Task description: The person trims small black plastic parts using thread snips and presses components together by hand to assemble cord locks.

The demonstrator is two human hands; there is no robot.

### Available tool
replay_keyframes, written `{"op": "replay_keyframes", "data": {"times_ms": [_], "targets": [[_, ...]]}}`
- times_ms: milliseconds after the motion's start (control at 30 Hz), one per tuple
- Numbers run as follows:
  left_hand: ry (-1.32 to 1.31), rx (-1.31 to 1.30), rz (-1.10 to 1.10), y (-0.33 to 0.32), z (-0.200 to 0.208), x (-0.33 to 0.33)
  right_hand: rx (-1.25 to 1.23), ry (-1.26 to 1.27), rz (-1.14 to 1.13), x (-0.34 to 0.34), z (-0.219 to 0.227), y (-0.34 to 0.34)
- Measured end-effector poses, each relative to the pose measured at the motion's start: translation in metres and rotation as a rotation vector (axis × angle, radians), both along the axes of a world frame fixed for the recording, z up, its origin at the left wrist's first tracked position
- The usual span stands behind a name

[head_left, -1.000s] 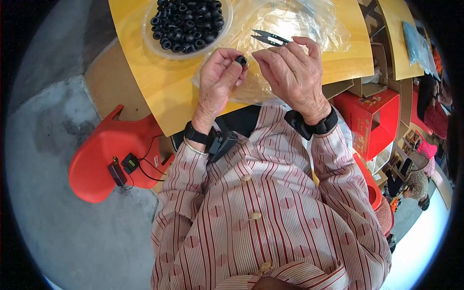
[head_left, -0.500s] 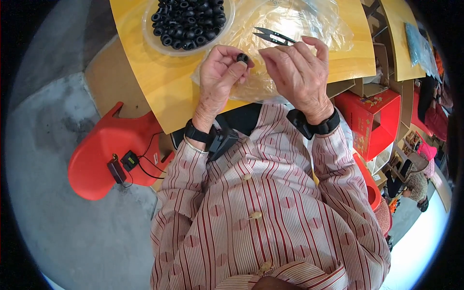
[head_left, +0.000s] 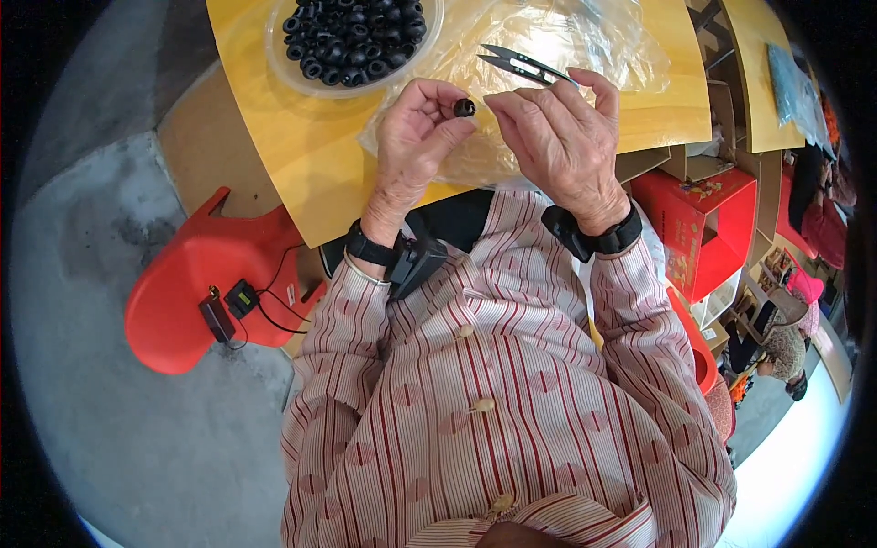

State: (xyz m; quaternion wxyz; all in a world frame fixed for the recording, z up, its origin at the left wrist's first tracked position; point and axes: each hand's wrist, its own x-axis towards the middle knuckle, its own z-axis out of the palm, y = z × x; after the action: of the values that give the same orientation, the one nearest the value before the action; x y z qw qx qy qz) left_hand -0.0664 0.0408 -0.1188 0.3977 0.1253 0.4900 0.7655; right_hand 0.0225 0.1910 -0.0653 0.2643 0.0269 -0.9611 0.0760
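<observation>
Black hollow bead (head_left: 466,108), pinched between thumb and forefinger of left hand (head_left: 418,132), above crinkled clear plastic bag (head_left: 493,157) on yellow tabletop (head_left: 301,164). Just beside, right hand (head_left: 564,137), thumb and forefinger drawn narrow, anything between too small to tell; black thread snips (head_left: 519,67) held at its far side, blades apart. Far left, clear round tub (head_left: 315,90) heaped with similar beads (head_left: 352,41); near left, red chair (head_left: 169,315).

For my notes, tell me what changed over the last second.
The black piece has turned in the left hand, its hole now facing more rightward; the right hand has shifted slightly right. Unchanged: the left hand's hold, and the bowl on the table.
</observation>
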Motion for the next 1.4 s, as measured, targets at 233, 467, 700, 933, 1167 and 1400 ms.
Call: {"op": "replay_keyframes", "data": {"times_ms": [233, 467, 700, 933, 1167, 1400], "targets": [[0.031, 0.034, -0.008, 0.0, -0.001, 0.001, 0.071, -0.037, 0.033, 0.001, 0.0, -0.004], [0.009, 0.043, -0.002, 0.001, 0.0, 0.001, 0.024, -0.038, 0.057, 0.005, -0.001, -0.006], [0.015, -0.001, -0.019, 0.0, 0.003, -0.002, -0.05, -0.085, 0.047, 0.008, -0.001, -0.002], [0.015, 0.028, -0.01, 0.002, -0.002, 0.004, -0.052, -0.194, 0.142, 0.008, 0.003, -0.004], [0.063, -0.003, -0.002, 0.0, -0.007, 0.004, -0.065, -0.161, 0.152, -0.015, 0.019, 0.005], [0.068, -0.033, 0.01, 0.005, -0.01, 0.005, -0.052, -0.087, 0.168, -0.074, 0.019, 0.014]]}}
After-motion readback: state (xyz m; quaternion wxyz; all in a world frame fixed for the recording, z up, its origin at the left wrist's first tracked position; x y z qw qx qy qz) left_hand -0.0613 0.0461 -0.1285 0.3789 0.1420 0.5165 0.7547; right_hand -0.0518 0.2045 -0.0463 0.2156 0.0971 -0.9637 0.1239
